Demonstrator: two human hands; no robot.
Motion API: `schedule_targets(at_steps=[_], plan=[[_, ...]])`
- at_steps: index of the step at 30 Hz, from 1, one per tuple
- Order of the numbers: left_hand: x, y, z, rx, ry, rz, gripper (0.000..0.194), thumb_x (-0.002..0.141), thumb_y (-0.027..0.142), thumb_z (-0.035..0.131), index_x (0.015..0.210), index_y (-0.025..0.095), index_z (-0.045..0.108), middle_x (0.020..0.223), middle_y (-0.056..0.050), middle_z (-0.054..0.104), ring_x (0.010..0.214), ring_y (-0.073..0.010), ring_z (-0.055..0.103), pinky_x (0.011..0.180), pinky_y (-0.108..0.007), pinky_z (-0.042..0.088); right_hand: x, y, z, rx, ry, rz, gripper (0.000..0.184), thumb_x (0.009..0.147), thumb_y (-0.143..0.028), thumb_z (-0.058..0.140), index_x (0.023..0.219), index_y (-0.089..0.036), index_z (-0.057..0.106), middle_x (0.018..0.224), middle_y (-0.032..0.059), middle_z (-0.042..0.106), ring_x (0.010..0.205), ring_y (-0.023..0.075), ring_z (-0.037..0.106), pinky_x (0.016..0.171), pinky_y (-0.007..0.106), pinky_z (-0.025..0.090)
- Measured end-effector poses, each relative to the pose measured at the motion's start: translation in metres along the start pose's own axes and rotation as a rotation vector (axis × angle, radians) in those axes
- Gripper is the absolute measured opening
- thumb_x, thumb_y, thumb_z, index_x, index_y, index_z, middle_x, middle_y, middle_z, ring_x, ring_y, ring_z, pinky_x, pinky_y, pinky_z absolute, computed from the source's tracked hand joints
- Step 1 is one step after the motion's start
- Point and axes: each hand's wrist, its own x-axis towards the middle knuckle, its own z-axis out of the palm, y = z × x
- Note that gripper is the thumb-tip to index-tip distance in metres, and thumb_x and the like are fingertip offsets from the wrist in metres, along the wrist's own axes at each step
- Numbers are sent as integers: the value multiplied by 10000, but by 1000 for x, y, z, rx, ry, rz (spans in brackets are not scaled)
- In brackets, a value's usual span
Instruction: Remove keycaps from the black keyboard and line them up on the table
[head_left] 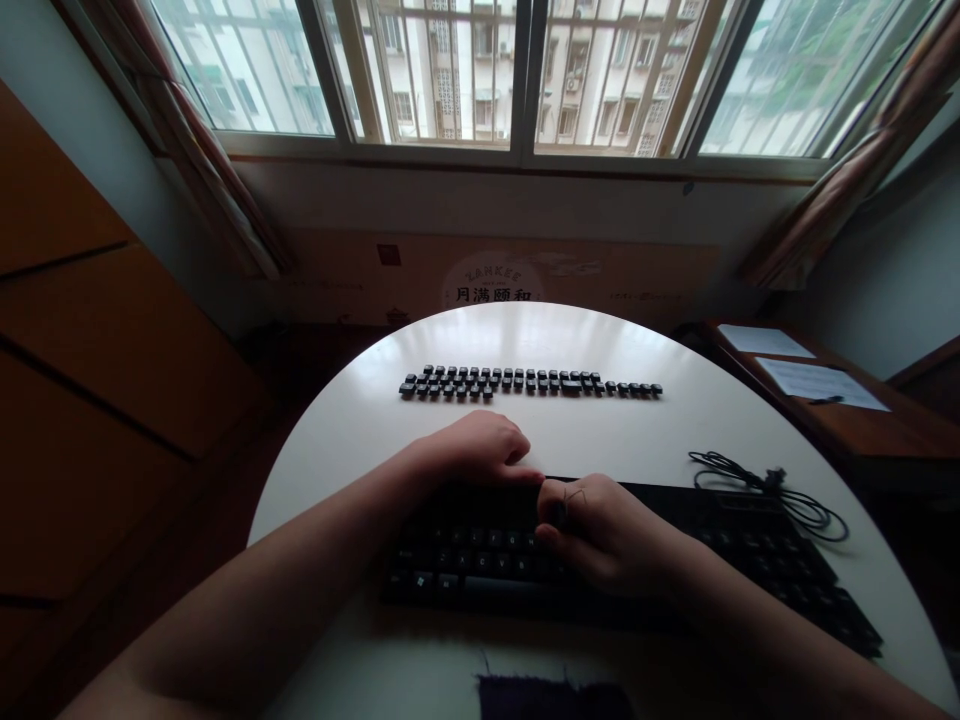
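A black keyboard (525,590) lies on the table, with part of its keys off in the upper rows. My left hand (480,447) is closed at its back edge, fingers curled and thumb stretched toward the right hand; what it grips, if anything, is hidden. Over the middle of the keys, my right hand (600,530) is closed around a small tool with thin wires (575,495), which looks like a wire keycap puller. Its tip is hidden by the fingers. The two hands meet at the thumb of the left one. Beyond them stand rows of loose black keycaps (495,381).
The white round table (352,440) carries a coiled black cable (787,490) at the right and a dark frayed cloth (555,697) at the near edge. Papers (821,383) and a pen (826,400) lie on a brown side table. A window is behind.
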Motion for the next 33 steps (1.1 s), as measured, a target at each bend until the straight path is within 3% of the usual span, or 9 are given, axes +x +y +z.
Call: schedule_targets(at_steps=[11, 25, 27, 30, 33], plan=[[-1, 2, -3, -1, -27, -41, 481, 887, 571, 512, 610, 181, 565, 635, -11, 585, 564, -144, 472, 522, -268, 273, -2, 10, 11, 28, 232, -119, 105, 907, -224, 537, 827, -204, 472, 560, -71, 421, 449, 86, 310, 484, 233, 269], [-1, 2, -3, -19, -23, -21, 498, 892, 572, 498, 594, 177, 553, 611, -10, 569, 536, -137, 463, 494, -275, 256, -6, 10, 13, 36, 226, -90, 78, 937, -257, 510, 882, -202, 494, 595, -52, 444, 483, 106, 362, 521, 258, 300], [-1, 2, -3, -23, -24, -25, 495, 891, 570, 506, 596, 176, 558, 615, -13, 575, 536, -136, 463, 498, -272, 259, -8, 12, 13, 151, 313, -51, 122, 961, -296, 485, 880, -205, 492, 603, -52, 422, 492, 109, 359, 513, 257, 306], [-1, 0, -1, -24, -19, -24, 487, 888, 565, 524, 600, 175, 567, 619, -15, 583, 540, -137, 470, 505, -267, 264, -9, 17, 13, 367, 543, 38, 189, 999, -353, 433, 882, -211, 477, 631, -50, 401, 505, 108, 362, 491, 245, 308], [-1, -1, -1, -27, -8, -21, 481, 885, 565, 531, 608, 175, 584, 613, -14, 580, 537, -140, 478, 503, -263, 269, -8, 19, 12, 406, 549, 62, 198, 992, -368, 462, 883, -206, 491, 644, -47, 404, 517, 107, 367, 489, 244, 308]])
